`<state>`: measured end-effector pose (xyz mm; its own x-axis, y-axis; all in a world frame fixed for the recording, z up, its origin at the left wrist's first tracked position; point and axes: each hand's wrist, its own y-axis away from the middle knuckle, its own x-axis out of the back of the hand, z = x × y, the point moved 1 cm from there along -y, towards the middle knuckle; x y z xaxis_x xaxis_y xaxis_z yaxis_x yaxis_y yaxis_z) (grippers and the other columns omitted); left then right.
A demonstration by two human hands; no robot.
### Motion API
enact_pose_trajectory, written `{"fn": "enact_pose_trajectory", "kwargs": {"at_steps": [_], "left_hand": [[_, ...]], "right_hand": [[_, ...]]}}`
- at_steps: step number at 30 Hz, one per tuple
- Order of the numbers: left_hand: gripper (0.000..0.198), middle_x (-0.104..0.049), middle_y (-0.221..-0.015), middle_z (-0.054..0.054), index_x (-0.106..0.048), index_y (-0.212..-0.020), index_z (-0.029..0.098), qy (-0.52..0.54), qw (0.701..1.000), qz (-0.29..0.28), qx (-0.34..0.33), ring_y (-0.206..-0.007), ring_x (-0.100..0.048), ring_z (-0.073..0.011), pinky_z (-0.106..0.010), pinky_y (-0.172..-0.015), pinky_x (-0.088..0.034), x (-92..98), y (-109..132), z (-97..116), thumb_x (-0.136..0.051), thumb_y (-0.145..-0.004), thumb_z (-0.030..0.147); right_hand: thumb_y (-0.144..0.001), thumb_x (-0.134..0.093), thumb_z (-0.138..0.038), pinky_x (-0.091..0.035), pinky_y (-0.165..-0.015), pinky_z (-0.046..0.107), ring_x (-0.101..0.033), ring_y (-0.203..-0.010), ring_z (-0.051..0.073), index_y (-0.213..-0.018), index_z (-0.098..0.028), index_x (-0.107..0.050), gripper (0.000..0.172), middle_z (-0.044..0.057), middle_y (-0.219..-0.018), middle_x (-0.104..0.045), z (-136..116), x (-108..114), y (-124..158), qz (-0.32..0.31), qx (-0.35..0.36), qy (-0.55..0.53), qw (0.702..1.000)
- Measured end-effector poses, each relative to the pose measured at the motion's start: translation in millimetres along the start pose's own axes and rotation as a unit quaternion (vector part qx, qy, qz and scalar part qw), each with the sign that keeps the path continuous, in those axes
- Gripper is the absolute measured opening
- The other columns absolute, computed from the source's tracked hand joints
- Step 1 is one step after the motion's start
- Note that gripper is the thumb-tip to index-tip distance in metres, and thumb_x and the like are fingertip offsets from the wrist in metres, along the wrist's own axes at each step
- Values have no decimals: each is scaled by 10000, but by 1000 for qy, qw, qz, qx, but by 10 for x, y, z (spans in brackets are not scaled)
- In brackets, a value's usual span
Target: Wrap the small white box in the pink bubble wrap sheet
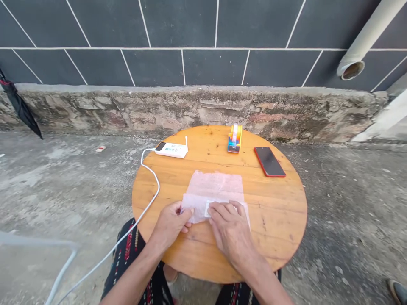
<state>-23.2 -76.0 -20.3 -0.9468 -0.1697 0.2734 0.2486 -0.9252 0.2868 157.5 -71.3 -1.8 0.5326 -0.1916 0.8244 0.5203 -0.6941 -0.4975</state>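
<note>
Head view shows me one thin pinkish sheet (213,190) lying mid-way across one round wooden table (280,220). My left hand (170,224) pinches its left edge, and my right hand (230,231) lies flat on it, fingers extended, grasping nothing. Behind it I count one white power bank (171,149), one orange-and-blue object (235,138) and one red phone (269,161).

Smooth varnished wood table (280,212), thin translucent sheet (216,188) (perhaps plastic), rough concrete floor (63,190)

The head camera looks forward and down, close over a round table (280,220), facing a tiled wall (190,25).
</note>
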Motion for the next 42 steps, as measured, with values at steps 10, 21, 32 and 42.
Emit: {"fn": "enact_pose_trajectory", "kwargs": {"at_steps": [10,21,32,42], "left_hand": [[640,-612,-669,41,-374,-1263,168,65,997,30,20,-407,-558,-85,-162,-342,-430,-50,79,-43,-672,-725,346],[177,-528,-423,37,-610,-697,116,26,998,-40,34,-327,-465,-67,-129,-299,-336,-58,36,112,-652,-686,288],[297,-571,-474,10,-600,-778,118,66,995,-51,58,-365,-526,-101,-179,-347,-422,-203,116,106,-648,-707,403],[94,-497,-424,61,-592,-691,145,38,999,11,-2,-333,-451,-69,-138,-298,-308,-346,-22,73,-582,-694,238]], "right_hand": [[-893,-483,-103,-327,-915,416,-563,-913,205,-1017,-177,-618,198,56,-1103,-665,25,-8,-24,-5,17,17,1000],[-885,-490,-100,-332,-892,405,-551,-883,198,-982,-180,-619,180,53,-1067,-662,19,18,-33,-17,24,23,999],[-884,-486,-98,-333,-875,394,-547,-870,196,-974,-189,-617,184,58,-1057,-662,36,3,-38,-10,35,23,999],[-882,-502,-117,-340,-854,392,-551,-856,199,-983,-186,-623,172,54,-1021,-667,34,19,-61,-16,48,33,998]]}}
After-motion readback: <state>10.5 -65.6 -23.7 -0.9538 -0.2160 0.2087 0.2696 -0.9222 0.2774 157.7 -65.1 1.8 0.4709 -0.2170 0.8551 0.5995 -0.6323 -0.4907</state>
